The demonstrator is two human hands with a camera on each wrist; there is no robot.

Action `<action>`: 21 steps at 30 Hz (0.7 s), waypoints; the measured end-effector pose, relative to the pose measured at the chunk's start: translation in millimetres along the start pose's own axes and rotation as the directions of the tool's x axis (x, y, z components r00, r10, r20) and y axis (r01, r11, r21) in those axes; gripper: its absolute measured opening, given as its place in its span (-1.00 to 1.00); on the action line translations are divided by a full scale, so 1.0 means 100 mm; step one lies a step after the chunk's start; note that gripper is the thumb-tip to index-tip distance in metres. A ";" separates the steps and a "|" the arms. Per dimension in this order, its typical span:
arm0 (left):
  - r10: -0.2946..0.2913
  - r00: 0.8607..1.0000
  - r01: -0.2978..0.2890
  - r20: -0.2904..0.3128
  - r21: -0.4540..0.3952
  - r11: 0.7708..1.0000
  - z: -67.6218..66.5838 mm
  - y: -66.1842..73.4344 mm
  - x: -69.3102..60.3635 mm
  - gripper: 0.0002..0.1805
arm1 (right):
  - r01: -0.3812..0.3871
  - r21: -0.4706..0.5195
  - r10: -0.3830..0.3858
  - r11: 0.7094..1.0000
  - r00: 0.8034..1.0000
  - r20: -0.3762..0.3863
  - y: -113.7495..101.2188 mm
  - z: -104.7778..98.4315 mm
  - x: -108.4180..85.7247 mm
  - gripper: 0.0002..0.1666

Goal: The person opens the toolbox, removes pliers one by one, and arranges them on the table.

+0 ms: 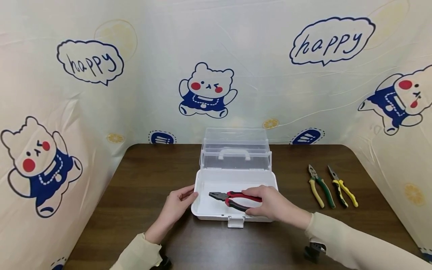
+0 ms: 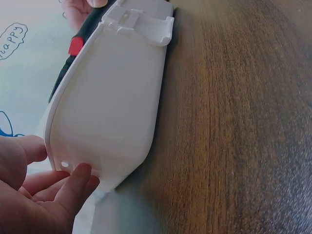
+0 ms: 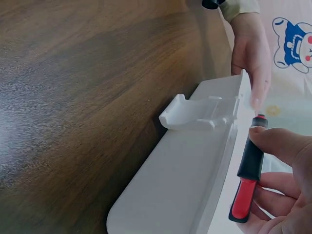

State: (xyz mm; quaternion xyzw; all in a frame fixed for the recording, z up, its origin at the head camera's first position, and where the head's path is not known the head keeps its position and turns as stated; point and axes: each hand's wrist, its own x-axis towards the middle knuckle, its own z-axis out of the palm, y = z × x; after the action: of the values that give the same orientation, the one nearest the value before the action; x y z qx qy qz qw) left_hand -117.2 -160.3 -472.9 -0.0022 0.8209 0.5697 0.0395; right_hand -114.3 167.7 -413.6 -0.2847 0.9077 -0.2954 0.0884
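A white toolbox (image 1: 216,216) with its clear lid (image 1: 236,142) tipped back stands in the middle of the table. My left hand (image 1: 177,204) grips its left end, the thumb (image 2: 33,148) at the rim and fingers on the outer wall. In my right hand (image 1: 270,202) are combination pliers (image 1: 236,195) with red and black handles, held by both handles over the toolbox. Their grey jaws point left, and the handles stand spread apart. The right wrist view shows the thumb on one black and red handle (image 3: 249,165). Whether the pliers touch the toolbox floor, I cannot tell.
To the right lie pliers (image 1: 320,187) with green and cream handles and, next to them, long-nose pliers (image 1: 342,187) with yellow and black handles. The toolbox's white latch (image 1: 235,222) hangs at its front. A printed cloth (image 1: 256,93) surrounds the wooden table (image 1: 141,180).
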 end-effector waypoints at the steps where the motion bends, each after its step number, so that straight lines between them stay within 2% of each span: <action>1: 0.002 1.000 -0.002 -0.001 0.002 1.000 0.00 0.00 0.00 -0.58 | 0.001 -0.004 -0.001 1.000 1.000 -0.008 0.00 -0.01 -0.03 -0.39; 6: 0.000 1.000 0.000 0.003 0.007 1.000 0.00 -0.02 0.01 -0.58 | -0.012 -0.026 0.010 1.000 0.998 -0.065 0.02 -0.07 -0.17 -0.37; 10: -0.007 1.000 0.007 0.005 0.003 1.000 0.01 -0.03 0.00 -0.57 | -0.048 -0.034 0.043 0.998 0.989 -0.141 0.06 -0.13 -0.29 -0.36; 15: -0.003 1.000 0.003 0.009 0.014 1.000 0.00 -0.02 -0.01 -0.56 | -0.122 -0.047 0.108 0.991 0.966 -0.235 0.09 -0.23 -0.40 -0.36; 21: -0.005 1.000 0.005 0.012 0.006 1.000 -0.01 -0.01 -0.01 -0.57 | -0.198 -0.064 0.171 0.978 0.940 -0.294 0.18 -0.34 -0.54 -0.33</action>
State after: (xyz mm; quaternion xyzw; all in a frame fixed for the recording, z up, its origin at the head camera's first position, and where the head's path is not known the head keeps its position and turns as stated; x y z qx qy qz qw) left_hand -116.6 -161.4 -474.0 -0.0005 0.8222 0.5673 0.0460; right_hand -89.7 226.6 -397.4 -0.1562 0.9462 -0.2816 -0.0304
